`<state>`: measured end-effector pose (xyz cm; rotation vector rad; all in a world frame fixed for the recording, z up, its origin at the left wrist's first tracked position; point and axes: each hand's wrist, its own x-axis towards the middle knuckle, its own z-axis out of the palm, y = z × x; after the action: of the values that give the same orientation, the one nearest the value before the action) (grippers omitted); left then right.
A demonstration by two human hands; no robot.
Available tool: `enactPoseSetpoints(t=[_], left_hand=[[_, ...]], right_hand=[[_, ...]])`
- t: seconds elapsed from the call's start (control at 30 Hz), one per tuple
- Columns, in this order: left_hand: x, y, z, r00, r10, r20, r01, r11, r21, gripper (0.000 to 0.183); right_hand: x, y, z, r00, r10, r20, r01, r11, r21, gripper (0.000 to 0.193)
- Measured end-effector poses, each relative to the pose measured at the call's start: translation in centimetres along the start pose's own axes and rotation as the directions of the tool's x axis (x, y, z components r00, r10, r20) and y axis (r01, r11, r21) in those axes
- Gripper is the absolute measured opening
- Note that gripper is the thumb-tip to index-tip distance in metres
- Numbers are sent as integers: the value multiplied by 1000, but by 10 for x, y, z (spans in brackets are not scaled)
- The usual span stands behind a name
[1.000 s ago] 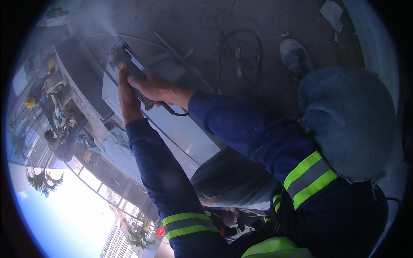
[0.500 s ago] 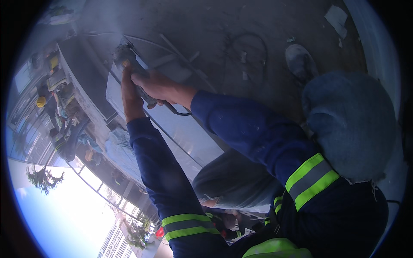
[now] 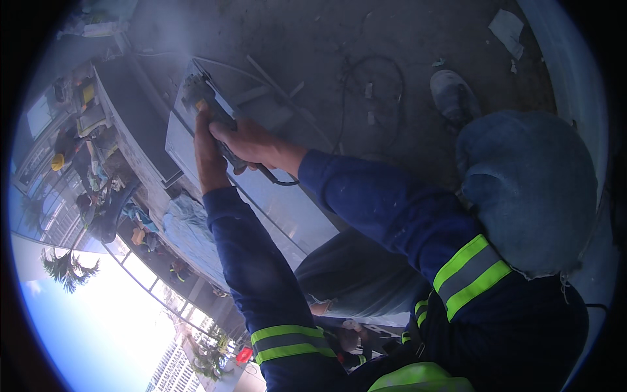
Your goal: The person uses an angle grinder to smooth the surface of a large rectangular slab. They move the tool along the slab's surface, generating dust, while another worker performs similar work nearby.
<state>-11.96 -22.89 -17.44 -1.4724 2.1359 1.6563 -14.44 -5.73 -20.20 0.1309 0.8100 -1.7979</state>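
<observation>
Both of my hands are closed around an angle grinder (image 3: 221, 116), which has a grey body and a yellowish part near its head. My left hand (image 3: 208, 151) grips it close to the head, while my right hand (image 3: 255, 141) wraps the rear of the body, where a dark power cord (image 3: 277, 181) comes out. The grinder's head lies over the far end of a long, pale slab (image 3: 287, 209) with a dark line along it. Pale dust (image 3: 173, 36) drifts beyond the head and blurs the disc's edge.
A looped cable (image 3: 400, 85) lies on the dusty floor, with thin strips (image 3: 261, 70) nearer the slab. White paper (image 3: 507, 31) lies far right, beyond my shoe (image 3: 454, 97). Leftward are a dark panel (image 3: 130, 111), a yellow hard hat (image 3: 58, 161) near other people, and a palm (image 3: 68, 269).
My hands and the grinder sit slightly lower and further right in the picture. The dust around the head looks thinner, and more of the head shows.
</observation>
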Motion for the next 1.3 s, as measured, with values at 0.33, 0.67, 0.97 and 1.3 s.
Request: enactPoseSetpoints(t=[0.33,0.67,0.97,1.3], left_hand=[[-10,0,0,999,-15,-32,15,1000,10,82],[-20,-6,-1,998,-18,-68,20,999,31,81],[-29,0,13,988,19,-151,-12,999,45,81],[-18,3,10,992,8,-125,-2,999,47,81]], right_hand=[[-6,-2,0,999,48,21,-47,997,-66,60],[-3,9,1,998,59,23,-57,995,-80,58],[-2,5,0,998,50,48,-45,993,-108,58],[11,7,1,999,23,48,-20,998,-64,59]])
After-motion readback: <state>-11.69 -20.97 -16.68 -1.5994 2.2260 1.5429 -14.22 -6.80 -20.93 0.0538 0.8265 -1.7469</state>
